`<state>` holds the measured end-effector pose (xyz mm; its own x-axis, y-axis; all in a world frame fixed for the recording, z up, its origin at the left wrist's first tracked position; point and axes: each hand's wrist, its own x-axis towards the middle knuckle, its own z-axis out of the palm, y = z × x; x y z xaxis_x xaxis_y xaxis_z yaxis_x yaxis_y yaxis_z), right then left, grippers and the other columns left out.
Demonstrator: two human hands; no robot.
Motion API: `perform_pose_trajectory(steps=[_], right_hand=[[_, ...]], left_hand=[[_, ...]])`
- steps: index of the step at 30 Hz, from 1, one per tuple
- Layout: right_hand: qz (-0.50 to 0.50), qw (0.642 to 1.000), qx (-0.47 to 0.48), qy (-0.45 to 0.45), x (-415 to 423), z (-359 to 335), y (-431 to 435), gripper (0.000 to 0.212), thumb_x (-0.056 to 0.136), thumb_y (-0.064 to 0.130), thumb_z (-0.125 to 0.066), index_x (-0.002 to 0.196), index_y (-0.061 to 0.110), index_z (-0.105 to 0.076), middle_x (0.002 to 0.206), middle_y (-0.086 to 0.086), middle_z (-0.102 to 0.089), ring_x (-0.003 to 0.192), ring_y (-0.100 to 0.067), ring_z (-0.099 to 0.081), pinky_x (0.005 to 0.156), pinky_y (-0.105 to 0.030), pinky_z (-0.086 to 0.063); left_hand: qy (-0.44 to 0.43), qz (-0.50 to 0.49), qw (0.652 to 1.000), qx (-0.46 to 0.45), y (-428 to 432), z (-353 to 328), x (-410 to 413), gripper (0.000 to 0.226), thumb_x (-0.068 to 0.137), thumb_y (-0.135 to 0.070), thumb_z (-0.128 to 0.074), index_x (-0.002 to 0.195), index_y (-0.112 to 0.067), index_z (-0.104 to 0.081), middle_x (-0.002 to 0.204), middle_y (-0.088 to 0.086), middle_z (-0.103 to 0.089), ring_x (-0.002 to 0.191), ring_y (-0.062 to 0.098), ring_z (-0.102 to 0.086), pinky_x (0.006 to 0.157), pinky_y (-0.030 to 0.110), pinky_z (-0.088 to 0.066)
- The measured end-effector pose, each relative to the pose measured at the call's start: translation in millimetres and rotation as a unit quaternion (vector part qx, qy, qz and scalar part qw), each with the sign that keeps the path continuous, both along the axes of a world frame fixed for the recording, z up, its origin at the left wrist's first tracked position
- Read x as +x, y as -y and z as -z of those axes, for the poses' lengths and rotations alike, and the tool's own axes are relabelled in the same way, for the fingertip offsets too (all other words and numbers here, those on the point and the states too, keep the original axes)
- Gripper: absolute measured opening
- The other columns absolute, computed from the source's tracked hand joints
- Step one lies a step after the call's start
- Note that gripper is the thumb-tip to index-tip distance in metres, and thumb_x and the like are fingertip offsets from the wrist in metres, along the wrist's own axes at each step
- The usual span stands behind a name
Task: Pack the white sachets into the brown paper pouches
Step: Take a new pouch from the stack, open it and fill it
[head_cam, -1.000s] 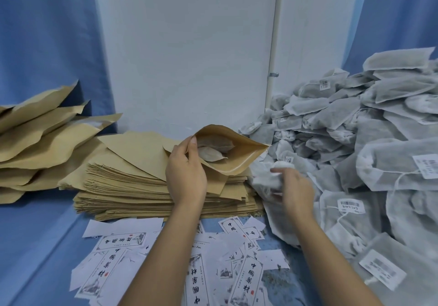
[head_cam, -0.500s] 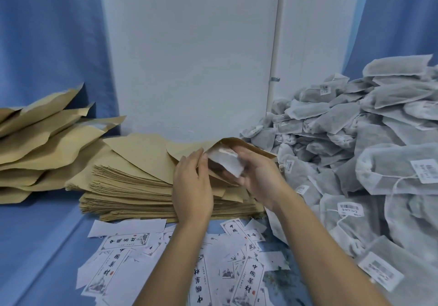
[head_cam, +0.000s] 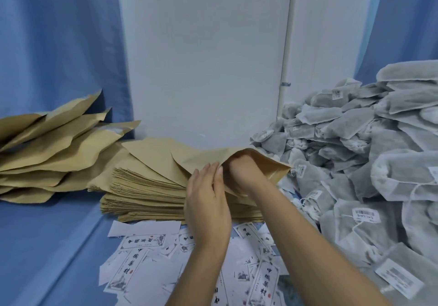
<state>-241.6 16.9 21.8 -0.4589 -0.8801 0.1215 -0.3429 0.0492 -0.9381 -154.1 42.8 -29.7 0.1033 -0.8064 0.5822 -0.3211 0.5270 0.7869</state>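
Observation:
An open brown paper pouch (head_cam: 201, 159) lies on top of a stack of flat brown pouches (head_cam: 147, 191). My left hand (head_cam: 206, 201) holds the near lip of its mouth, fingertips on the paper edge. My right hand (head_cam: 246, 170) is pushed into the mouth up to the knuckles; its fingers and the sachet it carried are hidden by the paper. A large heap of white sachets (head_cam: 355, 163) with strings and barcode tags fills the right side.
More brown pouches (head_cam: 47, 144) lie fanned out at the left. Printed white paper labels (head_cam: 142, 241) are scattered on the blue cloth (head_cam: 47, 246) in front of the stack. A white panel (head_cam: 203, 56) stands right behind the stack.
My right hand picked a white sachet from the heap, carried it left to the pouch mouth and has gone inside the pouch. My left hand kept hold of the pouch, which now lies flatter.

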Motion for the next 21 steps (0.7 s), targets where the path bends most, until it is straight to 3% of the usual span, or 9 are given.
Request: perform_pose_trajectory(steps=[2,4,9,14,17,19,21], right_hand=[[0.036,0.999,-0.031,-0.016,-1,5,-3,0.029,0.092,0.017,-0.041,0.098,0.004,-0.067,0.101,-0.013,-0.067,0.094,-0.03,-0.062,0.082,-0.037,-0.051],[0.074,0.996,-0.052,-0.022,-2,9,-4,0.031,0.091,0.019,-0.04,0.089,0.004,-0.067,0.09,-0.009,-0.067,0.089,-0.028,-0.061,0.077,-0.036,-0.048],[0.033,0.998,-0.024,-0.052,1,9,4,0.029,0.091,0.007,-0.038,0.101,0.005,-0.065,0.106,-0.012,-0.065,0.091,-0.025,-0.056,0.073,-0.03,-0.038],[0.005,0.996,-0.016,-0.092,4,13,8,0.03,0.092,0.008,-0.038,0.109,0.007,-0.063,0.112,-0.011,-0.064,0.099,-0.029,-0.056,0.079,-0.03,-0.039],[0.02,0.987,-0.015,-0.156,5,21,3,0.019,0.091,0.018,-0.043,0.09,0.012,-0.061,0.099,-0.011,-0.064,0.083,-0.028,-0.051,0.071,-0.03,-0.036],[0.054,0.976,-0.028,-0.207,8,23,-3,0.02,0.089,0.024,-0.044,0.075,0.015,-0.055,0.084,-0.007,-0.063,0.076,-0.028,-0.051,0.064,-0.031,-0.035],[0.076,0.967,-0.067,-0.232,13,24,-10,0.025,0.087,0.025,-0.046,0.063,0.018,-0.05,0.071,-0.004,-0.061,0.071,-0.027,-0.053,0.056,-0.031,-0.032]], left_hand=[[-0.014,0.014,1.0,-0.003,8,-1,0,0.039,0.099,-0.037,-0.037,0.124,-0.021,-0.062,0.128,-0.006,-0.06,0.129,0.016,-0.043,0.102,0.038,-0.04],[-0.028,0.03,0.999,0.0,10,-2,1,0.035,0.1,-0.033,-0.039,0.121,-0.02,-0.063,0.123,-0.005,-0.062,0.126,0.018,-0.046,0.1,0.035,-0.04],[-0.02,0.032,0.999,-0.019,2,5,8,0.045,0.094,-0.046,-0.033,0.121,-0.026,-0.063,0.122,-0.014,-0.062,0.124,0.01,-0.045,0.098,0.024,-0.038],[0.01,0.051,0.999,-0.006,8,9,17,0.036,0.097,-0.039,-0.041,0.124,-0.029,-0.061,0.13,-0.012,-0.057,0.13,0.008,-0.039,0.1,0.019,-0.029],[0.04,-0.013,0.999,-0.034,11,9,23,0.032,0.094,-0.039,-0.047,0.118,-0.029,-0.066,0.127,-0.008,-0.051,0.11,0.006,-0.031,0.085,0.004,-0.025],[-0.039,0.007,0.999,-0.009,12,5,26,0.025,0.092,-0.03,-0.056,0.111,-0.023,-0.07,0.107,-0.01,-0.047,0.093,0.0,-0.037,0.078,-0.001,-0.03],[-0.104,0.042,0.993,0.029,16,1,30,0.019,0.09,-0.024,-0.062,0.107,-0.022,-0.07,0.099,-0.012,-0.046,0.082,-0.004,-0.051,0.075,0.003,-0.039]])
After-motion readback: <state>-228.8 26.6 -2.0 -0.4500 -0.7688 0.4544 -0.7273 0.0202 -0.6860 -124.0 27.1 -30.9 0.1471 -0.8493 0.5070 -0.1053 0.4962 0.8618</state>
